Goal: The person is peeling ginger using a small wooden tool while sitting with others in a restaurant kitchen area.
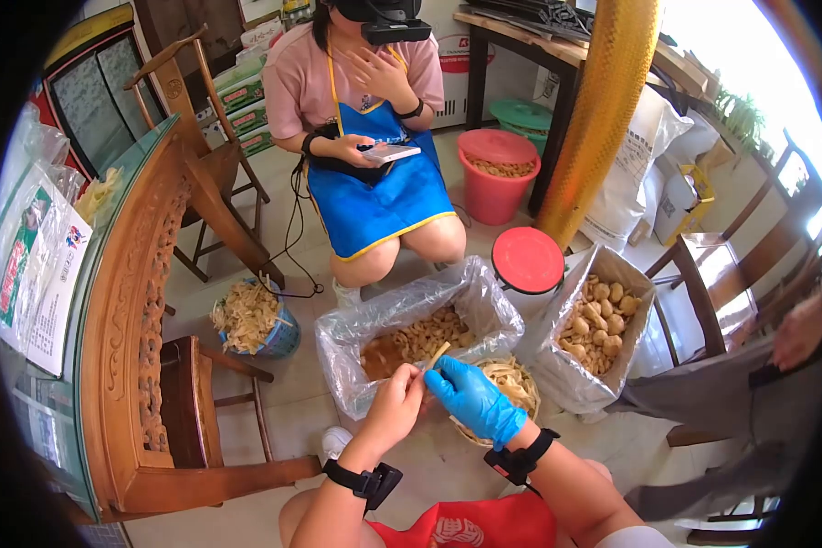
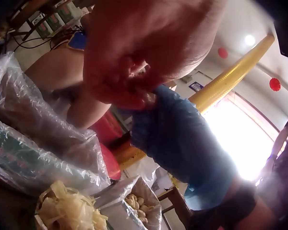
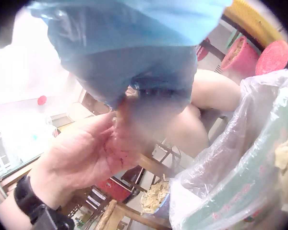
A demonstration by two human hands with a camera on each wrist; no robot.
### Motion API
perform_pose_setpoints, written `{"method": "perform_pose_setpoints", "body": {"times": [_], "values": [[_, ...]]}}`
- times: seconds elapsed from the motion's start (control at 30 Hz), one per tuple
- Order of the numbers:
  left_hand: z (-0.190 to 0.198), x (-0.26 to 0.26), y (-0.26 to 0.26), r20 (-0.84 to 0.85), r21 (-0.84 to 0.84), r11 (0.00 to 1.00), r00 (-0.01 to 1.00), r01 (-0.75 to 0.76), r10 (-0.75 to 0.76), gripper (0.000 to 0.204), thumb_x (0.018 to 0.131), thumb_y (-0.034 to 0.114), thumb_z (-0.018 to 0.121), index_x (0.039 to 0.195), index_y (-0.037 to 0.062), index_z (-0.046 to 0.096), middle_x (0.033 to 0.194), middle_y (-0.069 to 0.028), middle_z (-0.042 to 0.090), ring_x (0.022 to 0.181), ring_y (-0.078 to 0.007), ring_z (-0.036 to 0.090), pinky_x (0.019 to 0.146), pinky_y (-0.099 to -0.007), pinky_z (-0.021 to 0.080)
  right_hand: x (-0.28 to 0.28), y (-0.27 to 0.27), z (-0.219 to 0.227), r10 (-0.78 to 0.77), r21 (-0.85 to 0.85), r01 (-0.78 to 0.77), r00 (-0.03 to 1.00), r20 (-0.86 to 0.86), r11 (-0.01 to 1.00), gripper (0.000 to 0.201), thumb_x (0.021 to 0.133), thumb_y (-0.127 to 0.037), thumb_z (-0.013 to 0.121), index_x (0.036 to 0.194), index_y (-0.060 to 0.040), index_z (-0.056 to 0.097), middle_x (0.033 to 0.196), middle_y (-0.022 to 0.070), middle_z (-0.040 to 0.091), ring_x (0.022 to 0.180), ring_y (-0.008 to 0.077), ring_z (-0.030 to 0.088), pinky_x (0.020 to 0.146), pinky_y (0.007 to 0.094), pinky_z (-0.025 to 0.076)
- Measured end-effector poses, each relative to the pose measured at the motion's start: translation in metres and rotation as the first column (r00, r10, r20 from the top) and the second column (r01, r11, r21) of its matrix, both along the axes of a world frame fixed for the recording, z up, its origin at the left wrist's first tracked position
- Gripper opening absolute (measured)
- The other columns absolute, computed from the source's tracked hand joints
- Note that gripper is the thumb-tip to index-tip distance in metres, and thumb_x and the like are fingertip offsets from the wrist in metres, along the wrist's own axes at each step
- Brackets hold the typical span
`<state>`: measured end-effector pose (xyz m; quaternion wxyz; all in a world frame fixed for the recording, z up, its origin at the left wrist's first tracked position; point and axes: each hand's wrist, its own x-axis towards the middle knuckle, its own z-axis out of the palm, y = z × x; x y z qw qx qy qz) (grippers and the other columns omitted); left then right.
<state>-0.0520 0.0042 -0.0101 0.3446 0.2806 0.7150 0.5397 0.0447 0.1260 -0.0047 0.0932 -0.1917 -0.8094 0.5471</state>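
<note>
Just over the plastic-lined box, the two hands meet fingertip to fingertip. A thin pale yellow strip pokes up between them; its lower part is hidden by the fingers. The bare left hand has its fingers curled and pinches at the strip's lower end. In a blue glove, the right hand grips the strip from the other side. Below the glove stands a basket of pale flat peelings. Inside the lined box lie tan pieces and brownish liquid.
A second lined box on the right holds round pale pieces. At left stands a blue bucket heaped with peelings. A person in a blue apron sits opposite. Another person's leg is at right, and a carved wooden table at left.
</note>
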Motion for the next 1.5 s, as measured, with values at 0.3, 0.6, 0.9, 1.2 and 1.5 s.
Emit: {"method": "perform_pose_setpoints", "body": {"times": [0.3, 0.6, 0.9, 1.2, 1.5], "values": [[-0.005, 0.007, 0.003, -0.434, -0.049, 0.987, 0.893, -0.15, 0.115, 0.012, 0.097, 0.016, 0.041, 0.096, 0.0045, 0.045, 0.071, -0.0187, 0.058, 0.065, -0.0355, 0.058, 0.056, -0.0417, 0.043, -0.006, -0.018, -0.009, -0.048, -0.06, 0.039, 0.988, -0.145, 0.997, 0.023, 0.093, -0.022, 0.051, 0.103, -0.0006, 0.049, 0.079, 0.016, 0.057, 0.069, 0.0255, 0.053, 0.067, 0.0362, 0.045], [-0.013, 0.002, 0.005, -0.365, 0.105, 0.981, 0.911, -0.163, 0.19, 0.012, 0.097, 0.015, 0.043, 0.096, 0.0036, 0.046, 0.079, -0.0176, 0.057, 0.071, -0.0303, 0.057, 0.061, -0.0373, 0.042, -0.012, -0.026, -0.006, -0.224, -0.18, 0.195, 0.961, -0.161, 0.964, 0.03, 0.088, -0.024, 0.057, 0.101, 0.0018, 0.049, 0.077, 0.019, 0.054, 0.067, 0.0263, 0.048, 0.066, 0.0383, 0.044], [0.006, 0.019, 0.01, -0.621, 0.002, 0.979, 0.767, -0.203, 0.161, 0.012, 0.096, 0.01, 0.041, 0.1, -0.0002, 0.047, 0.082, -0.021, 0.055, 0.072, -0.0337, 0.054, 0.063, -0.0391, 0.041, -0.006, -0.023, -0.002, -0.211, -0.438, 0.159, 0.975, -0.072, 0.885, 0.047, 0.092, -0.041, 0.046, 0.092, 0.0034, 0.062, 0.077, 0.0164, 0.061, 0.071, 0.0177, 0.052, 0.068, 0.0358, 0.045], [0.008, 0.024, 0.012, -0.664, -0.042, 0.984, 0.741, -0.17, 0.1, 0.016, 0.097, 0.014, 0.038, 0.098, 0.0007, 0.046, 0.082, -0.02, 0.055, 0.072, -0.0347, 0.054, 0.063, -0.04, 0.04, -0.009, -0.038, -0.032, -0.231, -0.215, 0.18, 0.942, -0.242, 0.96, 0.039, 0.096, -0.032, 0.039, 0.09, 0.0018, 0.056, 0.079, 0.0234, 0.059, 0.069, 0.0383, 0.051, 0.067, 0.0421, 0.043], [-0.039, -0.02, -0.005, -0.484, 0.215, 0.969, 0.849, -0.119, 0.212, 0.026, 0.1, 0.031, 0.036, 0.097, 0.0073, 0.046, 0.069, -0.003, 0.043, 0.058, -0.0099, 0.038, 0.053, -0.0266, 0.031, 0.008, -0.021, 0.008, -0.228, -0.202, 0.192, 0.959, -0.17, 0.96, 0.038, 0.086, -0.033, 0.054, 0.089, 0.0042, 0.054, 0.081, 0.0271, 0.058, 0.074, 0.0431, 0.055, 0.067, 0.0432, 0.045]]}}
